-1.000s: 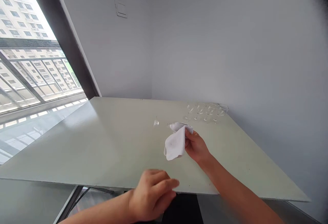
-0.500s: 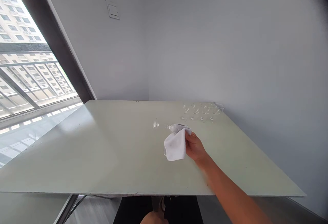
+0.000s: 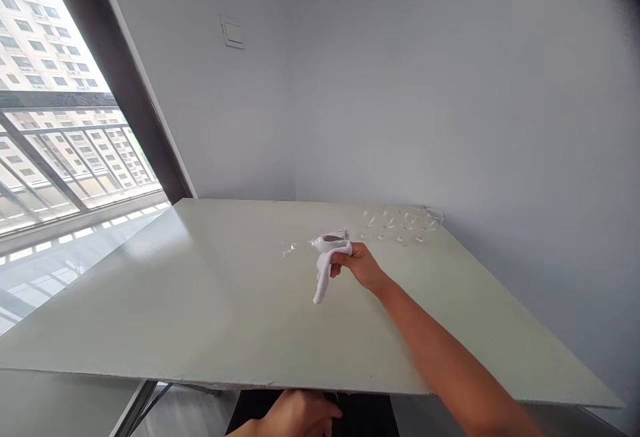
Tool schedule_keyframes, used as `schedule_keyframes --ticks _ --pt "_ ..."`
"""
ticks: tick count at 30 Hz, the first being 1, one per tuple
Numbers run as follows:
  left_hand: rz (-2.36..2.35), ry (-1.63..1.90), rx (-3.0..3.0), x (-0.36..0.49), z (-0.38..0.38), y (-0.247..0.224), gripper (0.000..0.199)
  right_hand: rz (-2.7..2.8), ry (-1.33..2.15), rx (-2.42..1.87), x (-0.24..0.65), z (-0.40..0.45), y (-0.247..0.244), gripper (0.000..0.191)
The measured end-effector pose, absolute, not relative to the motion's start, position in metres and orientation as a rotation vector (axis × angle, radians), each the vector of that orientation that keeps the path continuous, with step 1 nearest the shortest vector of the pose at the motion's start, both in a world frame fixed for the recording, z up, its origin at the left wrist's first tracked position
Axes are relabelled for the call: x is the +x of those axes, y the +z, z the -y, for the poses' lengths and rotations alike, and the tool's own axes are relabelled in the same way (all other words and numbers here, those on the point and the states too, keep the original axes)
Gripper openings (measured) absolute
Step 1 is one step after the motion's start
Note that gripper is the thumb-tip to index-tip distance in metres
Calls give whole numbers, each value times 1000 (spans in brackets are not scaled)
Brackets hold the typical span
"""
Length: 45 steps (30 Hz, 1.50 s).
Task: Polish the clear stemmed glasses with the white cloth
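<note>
Cloth (image 3: 324, 277) is now bunched narrow in my right hand (image 3: 357, 267), no longer the broad square it was a second ago, its lower end hanging in a slim tail. The hand closes firmly around the bowl of a stemmed wine glass (image 3: 331, 240), which lies on its side, wrapped in that cloth, with stem and foot poking out to the left. The foot has swung further left than before, and the whole grip has travelled that way with it. I can't tell from here whether the glass touches the tabletop or sits just above it. My left hand (image 3: 300, 414) has dropped low, past the table's near edge, in front of dark clothing (image 3: 360, 417); it's cut off by the frame, so I can't tell how far it's closed. Beyond the right hand, a row of clear stemmed glasses (image 3: 397, 224) stands near the far edge of the pale green table (image 3: 150, 304). Off to the left, a window (image 3: 60, 144) shows a balcony railing and apartment blocks, and a switch plate (image 3: 232, 32) sits on the grey wall.
</note>
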<state>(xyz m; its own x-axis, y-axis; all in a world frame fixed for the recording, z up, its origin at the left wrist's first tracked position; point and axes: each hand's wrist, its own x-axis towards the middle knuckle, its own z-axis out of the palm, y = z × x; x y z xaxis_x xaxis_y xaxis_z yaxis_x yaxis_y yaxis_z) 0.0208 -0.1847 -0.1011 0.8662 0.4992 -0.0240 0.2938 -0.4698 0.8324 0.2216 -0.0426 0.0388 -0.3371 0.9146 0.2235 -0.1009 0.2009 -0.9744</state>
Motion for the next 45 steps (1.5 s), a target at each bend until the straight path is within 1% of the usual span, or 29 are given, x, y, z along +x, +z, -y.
schedule_keyframes --ticks 1,2,4,7,9,12,15,18,21,25,27,30,33,35,38,40,43,45 --pt "-506 370 2126 17 184 -80 32 1530 1283 -839 223 39 41 24" --pt "-442 447 2217 13 180 -58 30 1554 1251 -864 225 36 42 25" --pt "-496 647 2372 6 163 -14 27 1602 1190 -911 227 29 46 25" --pt "-782 1115 2593 1 107 33 24 1678 1108 -958 225 18 55 25" --pt "-1102 1356 2738 3 58 47 24 1732 1080 -961 223 9 63 24" --pt "-1321 1404 2916 13 -6 50 31 1772 1092 -927 220 -4 73 24" --pt "-1373 1375 2966 22 -39 43 27 1727 1168 -869 220 -15 75 26" --pt "-1404 1320 2929 26 -47 34 25 1664 1232 -833 220 -20 66 27" --pt "-1337 1214 2852 24 -44 27 26 1671 1273 -864 222 -23 54 24" --pt "-1306 1021 2496 16 -38 27 24 1810 1278 -945 226 -22 49 16" --pt "-1151 837 2245 10 -36 30 25 1922 1282 -951 230 -16 56 13" --pt "-730 536 1893 3 -35 32 31 2121 1346 -907 236 -3 74 14" --pt "-544 444 1742 7 -32 29 39 2183 1372 -895 242 9 89 16" --pt "-673 581 1848 16 -26 28 37 2121 1327 -947 246 10 90 17" --pt "-1128 1067 2239 31 -14 29 29 1840 1263 -1027 243 -1 79 18" --pt "-1364 1345 2507 35 -9 30 28 1604 1310 -1007 234 -10 67 23" --pt "-1499 1500 2701 31 -10 33 21 1462 1415 -921 217 -16 57 27" --pt "-1487 1460 2669 24 -14 35 19 1547 1409 -890 213 -13 58 25"
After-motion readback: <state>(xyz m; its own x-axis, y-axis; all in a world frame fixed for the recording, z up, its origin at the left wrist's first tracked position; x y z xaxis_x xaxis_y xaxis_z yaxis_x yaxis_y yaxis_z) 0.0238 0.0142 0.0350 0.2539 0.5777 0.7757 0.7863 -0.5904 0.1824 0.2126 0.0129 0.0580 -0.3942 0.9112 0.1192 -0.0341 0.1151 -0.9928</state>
